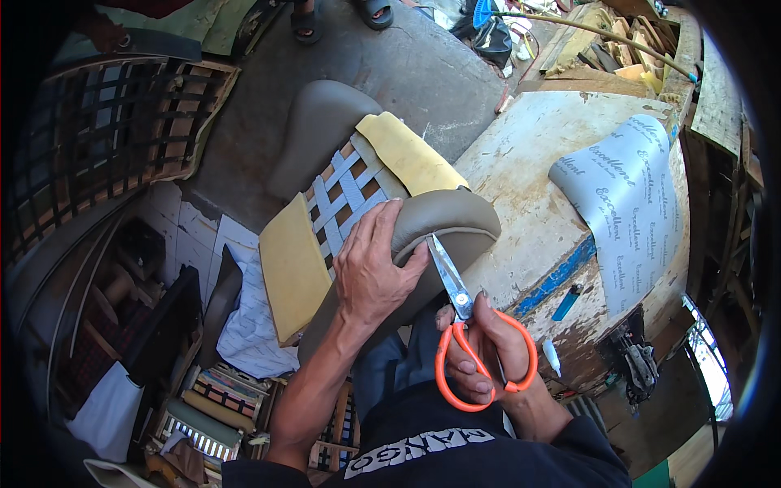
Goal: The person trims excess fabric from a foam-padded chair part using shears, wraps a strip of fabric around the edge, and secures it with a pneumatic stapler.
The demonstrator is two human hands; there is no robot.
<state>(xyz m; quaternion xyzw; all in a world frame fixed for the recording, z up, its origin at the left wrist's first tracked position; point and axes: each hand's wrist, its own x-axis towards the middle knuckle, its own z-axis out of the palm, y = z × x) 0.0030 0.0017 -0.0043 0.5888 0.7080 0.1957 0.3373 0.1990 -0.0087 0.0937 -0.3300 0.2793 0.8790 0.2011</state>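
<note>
One grip, right hand (506, 348), is holding orange-handled scissors (462, 302); left hand (370, 272) is lying spread wide on the grey armrest (455, 213).

The chair (317, 122) stands left of the table (521, 203); webbing (350, 191) lies between 2 pads (293, 268); the left hand (374, 264) rests on the near armrest (447, 213), left of the scissors (447, 272); a sheet (630, 203) lies along the table's right edge.
</note>
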